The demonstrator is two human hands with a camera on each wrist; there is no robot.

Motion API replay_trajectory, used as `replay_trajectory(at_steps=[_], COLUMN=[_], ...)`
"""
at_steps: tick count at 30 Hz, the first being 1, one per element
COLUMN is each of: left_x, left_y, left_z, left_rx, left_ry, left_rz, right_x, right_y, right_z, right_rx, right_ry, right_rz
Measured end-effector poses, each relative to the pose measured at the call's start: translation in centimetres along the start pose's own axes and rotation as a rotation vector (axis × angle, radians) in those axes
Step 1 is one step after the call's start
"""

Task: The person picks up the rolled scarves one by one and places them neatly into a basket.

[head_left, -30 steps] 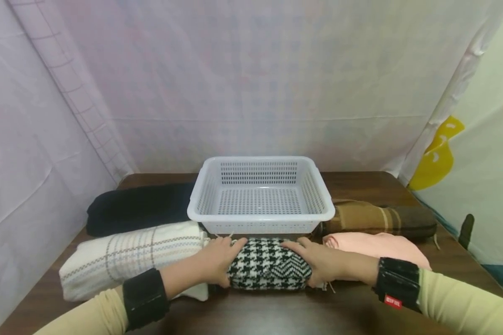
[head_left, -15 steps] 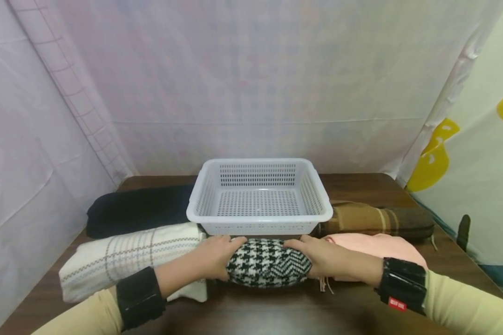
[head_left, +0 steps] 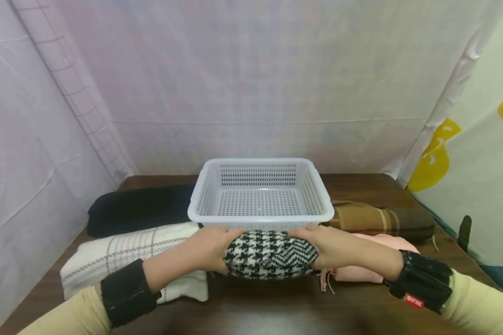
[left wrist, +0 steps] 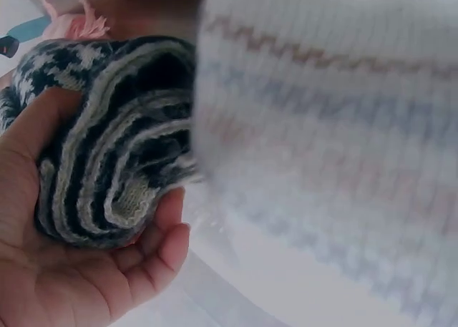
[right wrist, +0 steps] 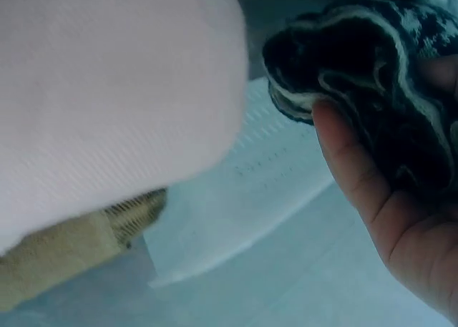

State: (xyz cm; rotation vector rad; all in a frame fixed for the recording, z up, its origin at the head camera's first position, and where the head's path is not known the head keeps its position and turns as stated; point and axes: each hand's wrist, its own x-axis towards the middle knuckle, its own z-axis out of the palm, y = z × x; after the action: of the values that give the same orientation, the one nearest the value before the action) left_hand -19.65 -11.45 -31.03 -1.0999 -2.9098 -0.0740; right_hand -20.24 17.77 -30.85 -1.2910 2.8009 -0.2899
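Observation:
A rolled black-and-white houndstooth scarf [head_left: 270, 255] hangs just above the table, in front of the basket. My left hand [head_left: 214, 249] grips its left end, thumb on the near side. At the opposite end my right hand [head_left: 333, 246] holds the roll in the same way. In the left wrist view the spiral layers of the scarf [left wrist: 129, 148] show in the curled left hand [left wrist: 86, 262]. The right wrist view shows fingers of the right hand [right wrist: 401, 227] bent round the other rolled end.
A white plastic basket [head_left: 260, 219] with nothing in it stands at the back middle. Left of it lie a black roll [head_left: 140, 209] and a white striped roll [head_left: 125, 256]. To the right are a brown plaid roll [head_left: 369, 218] and a pink fringed roll [head_left: 358, 274].
Both hands have tightened on the houndstooth scarf and raised it off the table, slightly toward the basket. The other rolls and the basket stay put.

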Motion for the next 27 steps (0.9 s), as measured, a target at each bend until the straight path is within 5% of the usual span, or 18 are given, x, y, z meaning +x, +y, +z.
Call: replay_trajectory(at_steps=[8,18,27], left_x=[-0.3,0.4,2.0], left_y=[0.6,0.6,-0.5], left_z=[-1.9,-4.4,-6.9], left_rx=[-0.045,-0.075,0.010], left_ry=[-0.036,-0.086,-0.038], left_rz=[-0.072,-0.142,-0.146], right_x=[-0.4,-0.1,1.3], right_y=[-0.7,-0.7,0.1], right_z=[-2.0,-4.4,-7.2], right_rx=[0.003,-0.078,-0.129], right_ry=[-0.014,0.087,0.095], right_rz=[0.035,0.011,0.081])
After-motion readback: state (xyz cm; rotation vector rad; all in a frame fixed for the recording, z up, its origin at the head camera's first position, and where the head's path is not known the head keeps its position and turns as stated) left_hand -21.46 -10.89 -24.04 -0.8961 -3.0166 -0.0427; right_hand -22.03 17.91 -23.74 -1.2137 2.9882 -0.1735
